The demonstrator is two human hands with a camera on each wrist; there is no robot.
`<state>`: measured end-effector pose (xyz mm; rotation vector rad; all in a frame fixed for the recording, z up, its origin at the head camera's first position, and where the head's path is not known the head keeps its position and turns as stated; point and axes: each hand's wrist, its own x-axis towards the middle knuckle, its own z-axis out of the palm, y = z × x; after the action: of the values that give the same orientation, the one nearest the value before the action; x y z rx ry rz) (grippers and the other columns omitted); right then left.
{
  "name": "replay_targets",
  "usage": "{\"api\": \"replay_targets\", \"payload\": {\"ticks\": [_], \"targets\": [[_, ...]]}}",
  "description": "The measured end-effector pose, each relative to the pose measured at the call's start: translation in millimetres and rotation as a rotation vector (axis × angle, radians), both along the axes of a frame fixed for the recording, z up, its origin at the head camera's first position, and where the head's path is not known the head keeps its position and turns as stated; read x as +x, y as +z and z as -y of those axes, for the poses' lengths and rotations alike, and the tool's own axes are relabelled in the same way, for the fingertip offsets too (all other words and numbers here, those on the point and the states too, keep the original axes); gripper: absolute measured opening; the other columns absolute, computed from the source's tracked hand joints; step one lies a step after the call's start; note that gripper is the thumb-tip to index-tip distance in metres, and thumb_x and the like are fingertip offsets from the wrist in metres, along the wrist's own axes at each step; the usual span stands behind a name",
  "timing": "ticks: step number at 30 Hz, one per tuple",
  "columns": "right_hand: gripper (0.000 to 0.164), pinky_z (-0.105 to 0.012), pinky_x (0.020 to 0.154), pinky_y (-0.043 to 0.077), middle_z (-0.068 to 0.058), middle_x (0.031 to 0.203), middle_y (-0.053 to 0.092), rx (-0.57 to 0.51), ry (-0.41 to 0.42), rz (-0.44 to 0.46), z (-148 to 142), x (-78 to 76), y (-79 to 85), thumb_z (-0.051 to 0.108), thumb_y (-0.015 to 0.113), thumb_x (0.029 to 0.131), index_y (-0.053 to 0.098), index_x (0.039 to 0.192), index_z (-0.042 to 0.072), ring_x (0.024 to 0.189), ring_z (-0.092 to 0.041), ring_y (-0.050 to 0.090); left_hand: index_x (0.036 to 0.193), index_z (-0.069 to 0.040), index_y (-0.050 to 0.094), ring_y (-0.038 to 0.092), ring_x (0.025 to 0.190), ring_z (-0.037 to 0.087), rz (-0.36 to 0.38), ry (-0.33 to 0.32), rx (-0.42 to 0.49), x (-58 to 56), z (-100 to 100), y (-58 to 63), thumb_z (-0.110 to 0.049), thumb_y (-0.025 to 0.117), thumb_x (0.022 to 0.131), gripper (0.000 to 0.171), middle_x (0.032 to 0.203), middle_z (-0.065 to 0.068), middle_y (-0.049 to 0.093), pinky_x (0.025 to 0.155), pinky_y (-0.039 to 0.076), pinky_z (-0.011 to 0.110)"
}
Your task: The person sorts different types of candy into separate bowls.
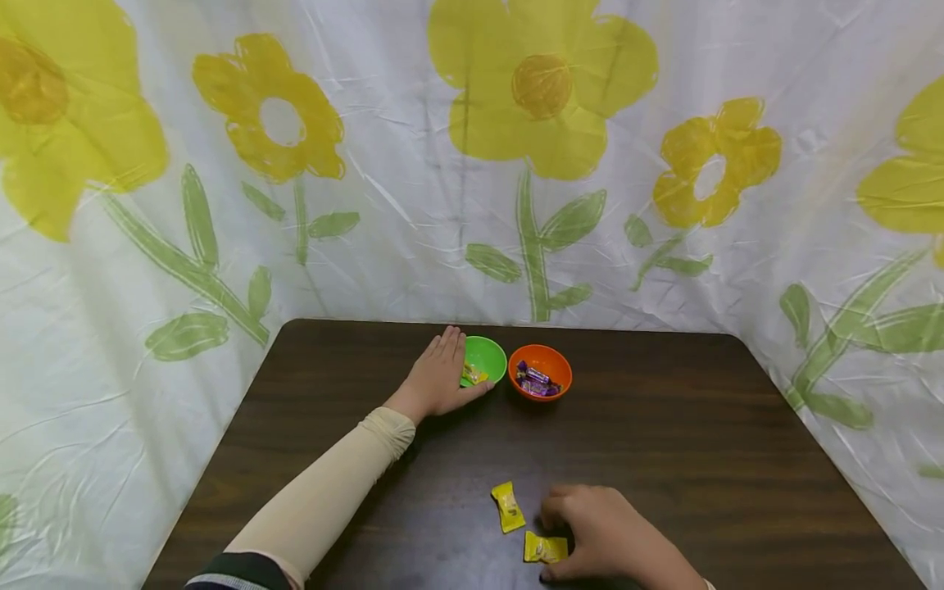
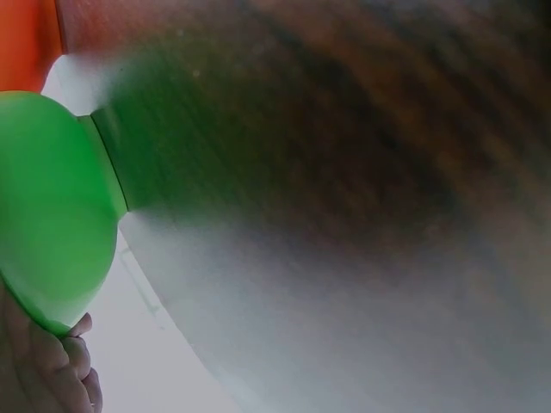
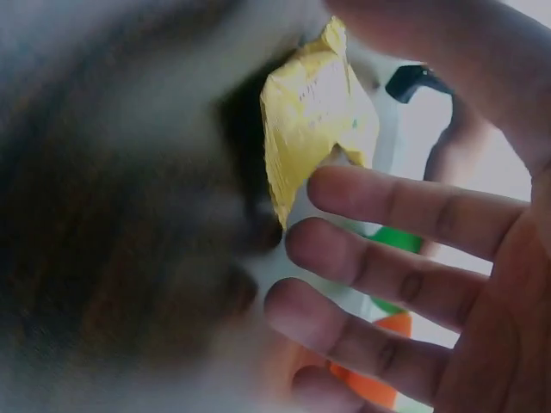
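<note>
My left hand [image 1: 437, 378] lies against the left side of a green bowl [image 1: 488, 352], fingers straight and thumb along the near rim. Yellow wrapped candy [image 1: 474, 374] sits inside that bowl, partly hidden by the hand. On the table's near part, my right hand [image 1: 608, 533] is spread around a yellow wrapped candy [image 1: 544, 547], thumb on the near side and fingers on the far side. The right wrist view shows the same candy [image 3: 314, 103] beside loosely bent fingers, without a clear grip. Another yellow candy [image 1: 508, 506] lies just beyond it to the left.
An orange bowl [image 1: 542, 354] holding several purple wrapped candies [image 1: 537, 380] stands right beside the green one. Both are near the far edge of the dark wooden table [image 1: 664, 426]. A white curtain [image 1: 398, 205] with yellow flowers hangs behind the table.
</note>
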<state>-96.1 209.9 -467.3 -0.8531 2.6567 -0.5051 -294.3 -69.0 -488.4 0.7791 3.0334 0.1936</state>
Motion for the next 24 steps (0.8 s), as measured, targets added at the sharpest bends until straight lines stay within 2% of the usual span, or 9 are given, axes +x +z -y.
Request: {"api": "replay_targets", "payload": {"ticks": [6,9,18,24], "targets": [[0.021,-0.021,0.061,0.045,0.024,0.088,0.057,-0.026,-0.030,0.096,-0.9,8.4,-3.8,0.036,0.089,0.082,0.072,0.093,0.032,0.070,0.004,0.049,0.167,0.006,0.018,0.011,0.166,0.037,0.008,-0.013,0.024,2.0,0.3,1.4,-0.079,0.037,0.101,0.109,0.176,0.025,0.017,0.135,0.015,0.048],[0.017,-0.021,0.063,0.046,0.024,0.089,0.058,-0.029,-0.037,0.124,-0.5,8.3,-4.9,0.033,0.087,0.086,0.075,0.096,0.030,0.071,0.004,0.050,0.168,0.005,0.016,0.010,0.167,0.036,0.012,-0.008,0.010,2.3,0.5,1.8,-0.079,0.035,0.101,0.109,0.177,0.024,0.015,0.136,0.014,0.047],[0.016,-0.019,0.058,0.041,0.022,0.086,0.056,-0.055,-0.002,0.029,2.1,5.5,-5.8,0.026,0.084,0.085,0.070,0.092,0.031,0.066,0.004,0.046,0.167,0.005,0.017,0.012,0.167,0.037,0.003,-0.007,0.020,0.9,-0.1,2.8,-0.079,0.038,0.101,0.109,0.176,0.024,0.018,0.136,0.015,0.047],[0.017,-0.018,0.056,0.042,0.021,0.086,0.056,-0.149,0.013,-0.028,4.0,-2.7,-2.1,0.029,0.084,0.088,0.068,0.092,0.032,0.067,0.005,0.047,0.167,0.006,0.018,0.014,0.166,0.037,-0.015,-0.007,0.004,0.9,0.7,2.3,-0.079,0.037,0.101,0.109,0.176,0.024,0.020,0.135,0.016,0.047]]}}
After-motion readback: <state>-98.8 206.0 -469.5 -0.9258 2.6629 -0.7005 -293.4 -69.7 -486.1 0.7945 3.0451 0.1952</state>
